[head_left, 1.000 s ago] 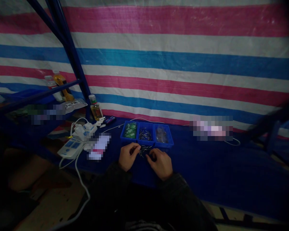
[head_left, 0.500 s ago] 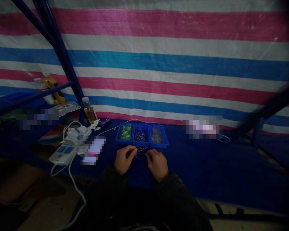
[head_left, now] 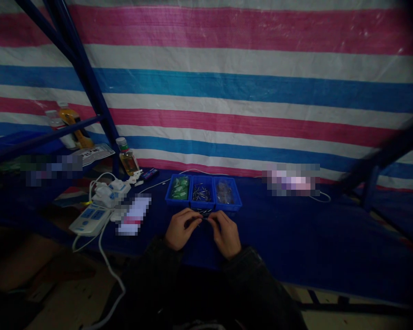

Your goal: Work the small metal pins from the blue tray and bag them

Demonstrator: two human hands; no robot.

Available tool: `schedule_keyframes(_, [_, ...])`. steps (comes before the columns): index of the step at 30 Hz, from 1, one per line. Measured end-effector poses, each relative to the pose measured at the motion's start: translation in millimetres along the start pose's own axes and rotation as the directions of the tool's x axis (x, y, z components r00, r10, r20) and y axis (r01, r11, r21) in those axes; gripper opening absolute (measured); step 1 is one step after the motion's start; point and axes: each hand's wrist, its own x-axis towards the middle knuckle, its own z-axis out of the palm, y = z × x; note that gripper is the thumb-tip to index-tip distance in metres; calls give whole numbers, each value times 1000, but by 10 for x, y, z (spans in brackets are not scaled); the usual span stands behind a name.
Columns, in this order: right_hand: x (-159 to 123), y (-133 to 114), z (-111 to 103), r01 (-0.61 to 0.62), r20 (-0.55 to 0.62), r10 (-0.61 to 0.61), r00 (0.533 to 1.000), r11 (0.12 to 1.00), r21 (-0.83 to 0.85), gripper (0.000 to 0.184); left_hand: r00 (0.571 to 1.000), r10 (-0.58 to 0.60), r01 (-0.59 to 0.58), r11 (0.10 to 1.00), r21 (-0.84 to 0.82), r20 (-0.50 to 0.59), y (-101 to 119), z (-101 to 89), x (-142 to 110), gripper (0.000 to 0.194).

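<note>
My left hand (head_left: 181,230) and my right hand (head_left: 226,233) meet fingertip to fingertip above the blue table, both closed in a pinch. Between them is a thin pin-like piece (head_left: 205,218), too small to make out well. Just behind the fingers lies a loose heap of small dark and silvery pins (head_left: 204,211), partly hidden. Beyond it three joined blue bins stand in a row: the left bin holds green packets (head_left: 180,188), the middle one more dark pins (head_left: 201,193), the right one clear plastic pieces (head_left: 224,193).
Left of the bins lie a blurred-out phone (head_left: 134,216), a white power strip (head_left: 91,220) with plugs and cables, and a bottle (head_left: 128,158). A pixelated bright object (head_left: 291,180) sits at the back right. Blue frame posts (head_left: 89,78) rise beside a striped tarp (head_left: 244,101).
My fingertips have come together from apart, the left hand moving right off the pin heap. The view has shifted, so the bins appear farther left than a second ago.
</note>
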Motion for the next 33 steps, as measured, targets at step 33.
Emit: schedule_keyframes(33, [13,-47,-18,34,36,-39,999,991,130,19,995,58,-61,997,38,82,21,6,-17,20])
